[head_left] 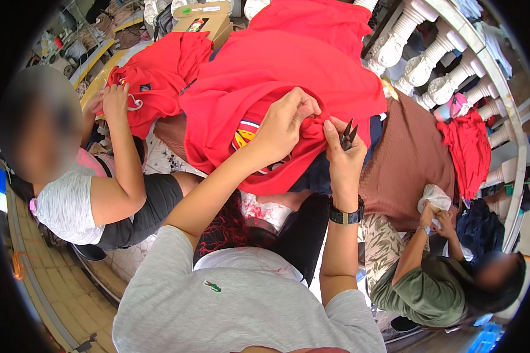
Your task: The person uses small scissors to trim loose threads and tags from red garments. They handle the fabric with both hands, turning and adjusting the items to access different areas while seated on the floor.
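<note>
A large red garment [277,67] spreads over the work surface in front of me, with part of a yellow, white and navy print [245,134] visible in a fold. My left hand [281,125] is closed, pinching a gathered edge of the red cloth. Close beside it, my right hand [346,157] is closed around small dark thread snips [348,134], their blades pointing up and apart. The thumb and fingers of that hand also meet the bunched red fabric. Whatever lies between the fingertips is too small to make out.
At left a co-worker [109,200] handles another red garment [153,88]. A second co-worker [427,288] at right holds white cloth [434,198]. Brown fabric [403,159] drapes beside my right arm. A cardboard box [209,26] stands at the back; a white balustrade [418,65] borders the right.
</note>
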### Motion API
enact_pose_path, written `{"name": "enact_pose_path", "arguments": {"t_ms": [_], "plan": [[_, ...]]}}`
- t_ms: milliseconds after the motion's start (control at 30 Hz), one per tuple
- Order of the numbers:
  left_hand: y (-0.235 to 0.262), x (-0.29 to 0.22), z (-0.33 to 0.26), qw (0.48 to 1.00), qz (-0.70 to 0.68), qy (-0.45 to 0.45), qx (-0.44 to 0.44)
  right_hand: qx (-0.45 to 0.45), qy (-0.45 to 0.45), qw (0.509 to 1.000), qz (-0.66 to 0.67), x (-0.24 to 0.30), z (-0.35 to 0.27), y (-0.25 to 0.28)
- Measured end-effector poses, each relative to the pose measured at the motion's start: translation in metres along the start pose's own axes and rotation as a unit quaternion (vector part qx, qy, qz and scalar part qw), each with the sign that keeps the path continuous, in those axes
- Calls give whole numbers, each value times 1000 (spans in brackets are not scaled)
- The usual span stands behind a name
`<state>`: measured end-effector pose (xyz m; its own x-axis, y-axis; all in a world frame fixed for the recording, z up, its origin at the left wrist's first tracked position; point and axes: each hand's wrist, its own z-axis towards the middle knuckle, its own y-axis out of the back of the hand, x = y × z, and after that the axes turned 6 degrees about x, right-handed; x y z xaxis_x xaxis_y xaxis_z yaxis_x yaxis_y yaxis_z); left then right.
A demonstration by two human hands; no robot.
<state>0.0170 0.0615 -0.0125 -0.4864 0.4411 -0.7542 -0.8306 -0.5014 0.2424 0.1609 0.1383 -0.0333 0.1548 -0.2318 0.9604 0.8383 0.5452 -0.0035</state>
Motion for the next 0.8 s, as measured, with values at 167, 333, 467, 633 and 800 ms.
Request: {"name": "enact_pose_path", "arguments": {"t_ms": [167,333,467,633,800], "plan": [[5,-19,-9,988,-147,40,-10,4,-16,1000,23,1,-5,1],[16,-22,-18,966,-237,91,37,14,-44,998,35,8,-11,3],[17,-32,-24,987,158,18,23,11,-26,999,44,15,-15,2],[14,-31,-22,993,-62,101,27,15,-24,1000,-2,25,-20,-2],[6,-14,-26,957,-235,163,38,-35,94,988,-120,36,-34,-5]]}}
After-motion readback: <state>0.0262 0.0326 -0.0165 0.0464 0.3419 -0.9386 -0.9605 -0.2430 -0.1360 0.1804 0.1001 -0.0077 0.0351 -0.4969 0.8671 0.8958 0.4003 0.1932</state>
